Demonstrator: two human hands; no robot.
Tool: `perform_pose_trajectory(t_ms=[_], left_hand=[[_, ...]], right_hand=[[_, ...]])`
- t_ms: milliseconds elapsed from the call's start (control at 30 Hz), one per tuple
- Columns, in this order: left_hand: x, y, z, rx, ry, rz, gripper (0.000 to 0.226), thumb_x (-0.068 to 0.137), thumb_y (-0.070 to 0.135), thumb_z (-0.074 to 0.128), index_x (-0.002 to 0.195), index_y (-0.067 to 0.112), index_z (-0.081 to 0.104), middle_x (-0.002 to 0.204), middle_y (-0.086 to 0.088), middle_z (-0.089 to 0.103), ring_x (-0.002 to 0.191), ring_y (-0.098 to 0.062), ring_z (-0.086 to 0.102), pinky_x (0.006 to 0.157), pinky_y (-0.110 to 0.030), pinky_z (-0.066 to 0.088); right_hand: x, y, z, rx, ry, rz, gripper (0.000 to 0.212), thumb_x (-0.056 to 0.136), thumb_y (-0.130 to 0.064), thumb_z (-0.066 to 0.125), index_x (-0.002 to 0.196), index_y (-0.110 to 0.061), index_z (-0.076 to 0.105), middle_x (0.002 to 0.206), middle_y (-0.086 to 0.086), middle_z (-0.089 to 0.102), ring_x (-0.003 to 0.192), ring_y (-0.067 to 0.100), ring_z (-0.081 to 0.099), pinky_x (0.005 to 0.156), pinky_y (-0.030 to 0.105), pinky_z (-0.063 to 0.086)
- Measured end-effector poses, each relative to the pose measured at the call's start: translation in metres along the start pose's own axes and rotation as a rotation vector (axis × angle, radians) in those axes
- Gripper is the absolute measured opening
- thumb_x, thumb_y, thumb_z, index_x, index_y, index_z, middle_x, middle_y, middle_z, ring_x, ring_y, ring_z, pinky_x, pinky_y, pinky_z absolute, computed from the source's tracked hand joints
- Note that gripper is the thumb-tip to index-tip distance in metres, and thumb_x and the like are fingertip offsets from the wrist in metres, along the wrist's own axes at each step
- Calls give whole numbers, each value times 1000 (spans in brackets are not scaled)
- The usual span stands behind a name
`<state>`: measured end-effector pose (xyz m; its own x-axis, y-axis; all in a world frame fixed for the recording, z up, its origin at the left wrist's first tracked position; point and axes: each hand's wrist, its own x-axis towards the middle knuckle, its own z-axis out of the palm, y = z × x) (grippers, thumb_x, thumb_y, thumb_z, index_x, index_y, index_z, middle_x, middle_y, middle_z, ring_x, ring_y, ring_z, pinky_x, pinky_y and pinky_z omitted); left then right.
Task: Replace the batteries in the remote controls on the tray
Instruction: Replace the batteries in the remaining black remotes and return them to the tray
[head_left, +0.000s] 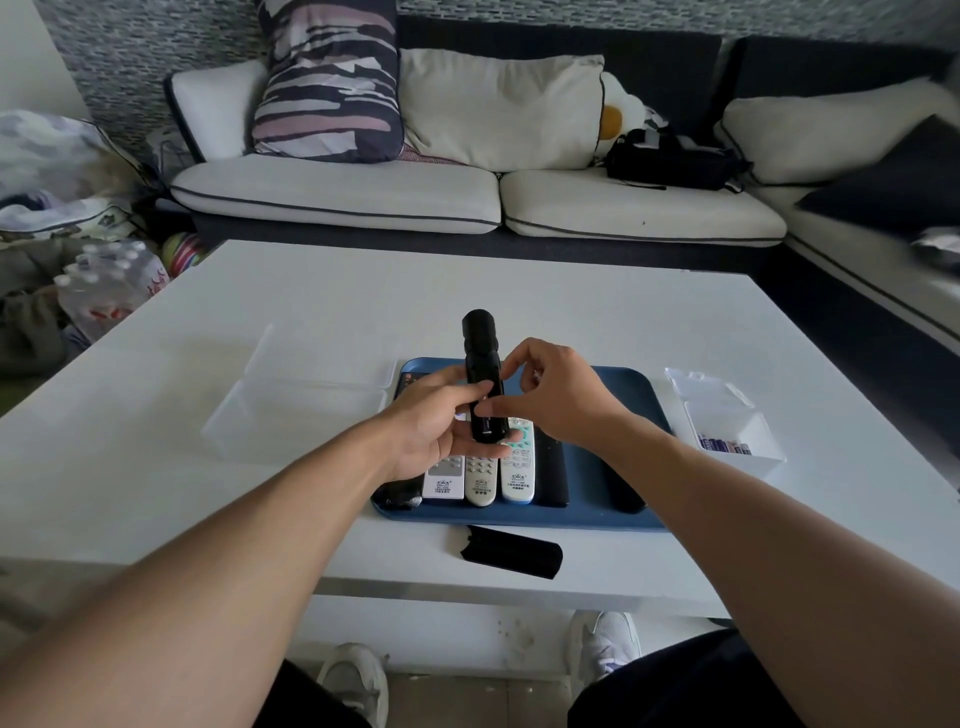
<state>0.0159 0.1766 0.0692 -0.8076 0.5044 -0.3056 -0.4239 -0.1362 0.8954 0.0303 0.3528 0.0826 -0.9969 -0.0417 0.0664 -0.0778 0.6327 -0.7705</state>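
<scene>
The removed battery cover (511, 552) lies on the surface nearest me. My left grip (441, 421) clamps the black remote (483, 379) above the tray (597, 514); my right grip (550, 395) pinches at its compartment, likely pulling old cells, needing a firm tug.

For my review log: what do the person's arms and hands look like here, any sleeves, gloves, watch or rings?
Both forearms are bare right up to the bottom edge of the picture, so no sleeves show. The left hand and the right hand wear no gloves. No watch or band shows on either wrist, and no ring can be seen on the fingers that are in view. No markings are visible.
</scene>
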Motion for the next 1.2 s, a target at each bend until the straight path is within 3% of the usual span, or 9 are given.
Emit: perform_pose_trajectory(t_ms=[100, 167, 333, 500, 600, 733, 933, 1100, 1200], left_hand=[[0, 3, 1, -32, 9, 20, 27, 104, 12, 49, 130, 6, 55, 113, -25, 71, 98, -48, 70, 77, -50, 62], [0, 3, 1, -59, 15, 25, 27, 105, 11, 47, 130, 4, 52, 113, -24, 72, 97, -48, 70, 76, -50, 62], [1, 2, 1, -77, 34, 31, 28, 105, 10, 46, 133, 3, 49, 115, -24, 71, 101, -49, 69, 83, -56, 59], [4, 1, 0, -84, 61, 55, 31, 105, 8, 45, 135, 5, 47, 113, -23, 72, 100, -48, 70, 86, -58, 57], [5, 1, 0, -117, 80, 74, 31, 105, 7, 44, 136, 5, 47, 112, -22, 72, 99, -47, 70, 81, -56, 59], [7, 2, -2, -61, 105, 93, 29, 106, 9, 44, 134, 8, 46, 115, -18, 73, 101, -42, 71, 85, -55, 58], [10, 1, -5, -6, 173, 151, 30, 104, 4, 46, 135, 6, 45, 115, -18, 73, 103, -39, 71, 97, -51, 54], [10, 2, -4, -61, 200, 151, 33, 102, 0, 49, 134, 1, 45, 110, -20, 73, 92, -34, 74, 81, -42, 62], [9, 3, -5, -58, 214, 163, 33, 101, 0, 52, 133, -2, 46, 104, -16, 75, 87, -31, 75, 74, -41, 63]], right_hand=[[2, 0, -4, 80, 47, 113, 41, 82, -60, 71, 92, -21, 64, 62, -11, 54, 57, 8, 43, 55, 22, 35], [4, 2, -8, 159, 85, 220, 42, 95, -58, 55, 97, -17, 64, 70, -5, 55, 59, 10, 44, 56, 24, 37], [5, 5, -11, 461, 70, 325, 17, 104, -14, 46, 105, -10, 63, 83, 7, 58, 61, 15, 45, 53, 25, 39], [4, 3, -12, 511, 45, 257, 35, 103, 3, 35, 115, -10, 66, 97, 11, 63, 74, 17, 57, 62, 23, 46], [5, 5, -11, 418, 51, 196, 25, 105, -8, 45, 123, -15, 61, 106, 0, 73, 80, 14, 64, 67, 21, 48], [6, 6, -13, 408, 119, 162, 6, 99, -19, 62, 105, -18, 62, 103, -11, 76, 83, 10, 69, 70, 23, 47], [3, 5, -13, 367, 154, 82, 11, 82, -20, 82, 90, -25, 76, 87, -8, 75, 82, 8, 67, 83, 31, 56], [-3, 1, -12, 418, 61, 6, 15, 80, -10, 82, 88, -14, 70, 91, 0, 78, 92, 15, 74, 92, 32, 56], [-5, 0, -9, 409, 22, -20, 17, 82, -4, 80, 90, -6, 64, 91, 4, 79, 92, 21, 75, 91, 40, 58]])
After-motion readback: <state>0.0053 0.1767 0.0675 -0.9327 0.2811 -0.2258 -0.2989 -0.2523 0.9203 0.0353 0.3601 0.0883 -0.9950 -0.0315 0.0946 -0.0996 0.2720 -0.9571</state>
